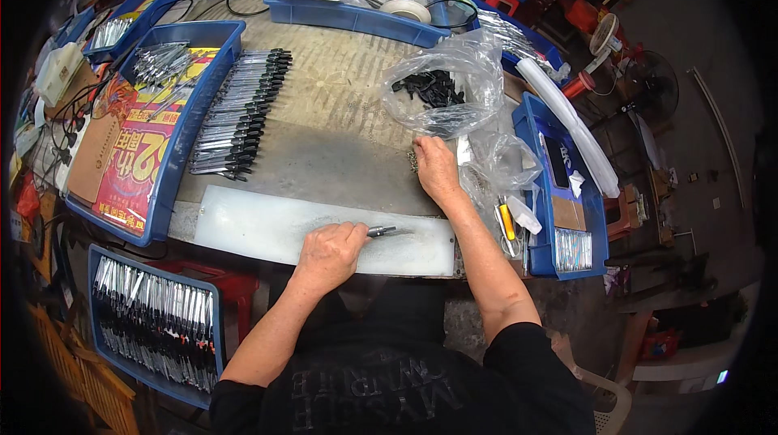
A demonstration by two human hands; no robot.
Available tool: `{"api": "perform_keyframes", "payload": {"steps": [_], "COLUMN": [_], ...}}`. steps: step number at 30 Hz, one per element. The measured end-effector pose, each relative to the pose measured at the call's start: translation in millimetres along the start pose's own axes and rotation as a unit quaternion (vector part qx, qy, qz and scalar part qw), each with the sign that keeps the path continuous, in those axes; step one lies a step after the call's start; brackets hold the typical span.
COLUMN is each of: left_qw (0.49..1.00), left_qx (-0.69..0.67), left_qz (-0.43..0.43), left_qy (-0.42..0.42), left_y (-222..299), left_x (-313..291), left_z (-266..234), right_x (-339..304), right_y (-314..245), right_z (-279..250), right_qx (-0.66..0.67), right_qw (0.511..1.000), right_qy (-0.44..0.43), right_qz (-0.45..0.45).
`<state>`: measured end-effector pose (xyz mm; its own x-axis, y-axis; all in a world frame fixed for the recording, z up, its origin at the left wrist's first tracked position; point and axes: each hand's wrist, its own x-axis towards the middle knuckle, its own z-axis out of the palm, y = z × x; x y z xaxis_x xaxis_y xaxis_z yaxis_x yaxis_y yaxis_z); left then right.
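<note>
- Left hand (331, 255), lower middle of the frame: fingers curled round 1 pen (381, 232), with the dark and silvery front end poking out to the right. Most of it is hidden in the fist, so can't tell how complete it is.
- That pen is held over the white board (243, 216), the pale strip along the near edge of the table (332, 164).
- Right hand (436, 166), just right of centre: fingertips down at a small pile of tiny parts (412, 161). Can't tell if they've pinched anything or are only touching.
- Done, as far as I can judge: the row of pens (243, 115) left of centre, dark ends all facing right, looks finished for this step. The blue tray (217, 317) at lower left is loaded with more pens, but no idea if those are done or waiting.
- Left to do, my guess: the 1 in the left hand, plus whatever uses up the tiny parts. There's also a decent heap of black pieces (433, 88) in the clear bag (485, 62), upper right of centre.
- So I'd call it mid-batch, with 1 pen being worked on and parts to spare.
</note>
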<state>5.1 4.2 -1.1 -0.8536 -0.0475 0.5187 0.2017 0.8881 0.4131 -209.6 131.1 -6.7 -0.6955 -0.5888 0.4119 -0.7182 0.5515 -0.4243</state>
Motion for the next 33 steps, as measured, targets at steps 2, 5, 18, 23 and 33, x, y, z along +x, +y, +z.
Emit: {"api": "perform_keyframes", "payload": {"steps": [2,5,18,23,33], "left_qw": [1.000,1.000,1.000,1.000,1.000], "left_qx": [-0.004,-0.003,-0.013,-0.013,-0.020], "left_qz": [0.000,-0.005,-0.004,-0.001,-0.003], "left_qy": [0.001,0.008,0.016,0.010,0.022], "left_y": [1,1,0,0,-1], "left_x": [1,0,-1,1,-2], "left_z": [0,-1,1,0,2], "right_x": [0,1,4,5,-1], "right_y": [2,-3,-6,2,-9], "right_z": [0,-2,-9,-9,-19], "right_qx": [0.000,0.015,0.040,0.038,0.153], "right_qw": [1.000,1.000,0.999,0.998,0.980], "right_qy": [-0.005,-0.001,0.012,0.044,0.053], "right_qz": [-0.008,-0.018,0.001,0.002,0.115]}}
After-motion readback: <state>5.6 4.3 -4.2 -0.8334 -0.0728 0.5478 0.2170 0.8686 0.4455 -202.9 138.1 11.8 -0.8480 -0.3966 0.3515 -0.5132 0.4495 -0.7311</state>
